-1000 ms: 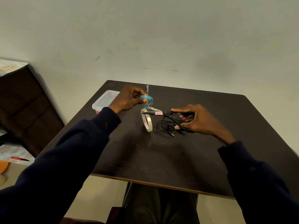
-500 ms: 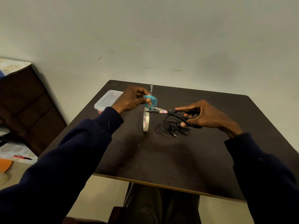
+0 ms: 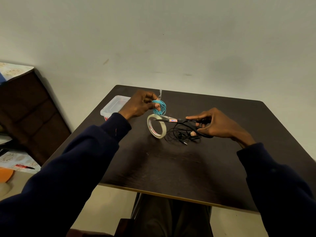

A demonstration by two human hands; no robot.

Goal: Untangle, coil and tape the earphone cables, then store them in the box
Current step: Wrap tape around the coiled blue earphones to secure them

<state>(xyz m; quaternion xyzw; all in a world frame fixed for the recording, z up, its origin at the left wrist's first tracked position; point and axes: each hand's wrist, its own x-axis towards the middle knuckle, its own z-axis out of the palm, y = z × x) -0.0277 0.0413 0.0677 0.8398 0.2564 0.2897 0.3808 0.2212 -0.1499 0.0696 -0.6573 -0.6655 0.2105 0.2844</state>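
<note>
My left hand [image 3: 140,105] pinches a coiled turquoise earphone cable [image 3: 159,106] above the table, and a strip of clear tape [image 3: 160,93] sticks up from the coil. My right hand [image 3: 215,124] grips black-handled scissors [image 3: 177,120], their blades slightly apart and pointing left just under the coil. A roll of clear tape [image 3: 156,126] hangs below the coil, right by the blade tips. A tangled black earphone cable [image 3: 179,135] lies on the dark table [image 3: 179,165] under my right hand. The clear plastic box [image 3: 113,106] sits at the table's left edge, behind my left wrist.
A pale wall stands close behind the table. At left is a dark wooden cabinet [image 3: 30,113], and lower left a patterned surface with a red pen [image 3: 24,167] and an orange object [image 3: 6,174]. My legs show beneath the table's near edge.
The tape roll has turned so its open ring faces me. My right hand with the scissors has shifted slightly back toward the roll, and the blades sit at the roll's top.
</note>
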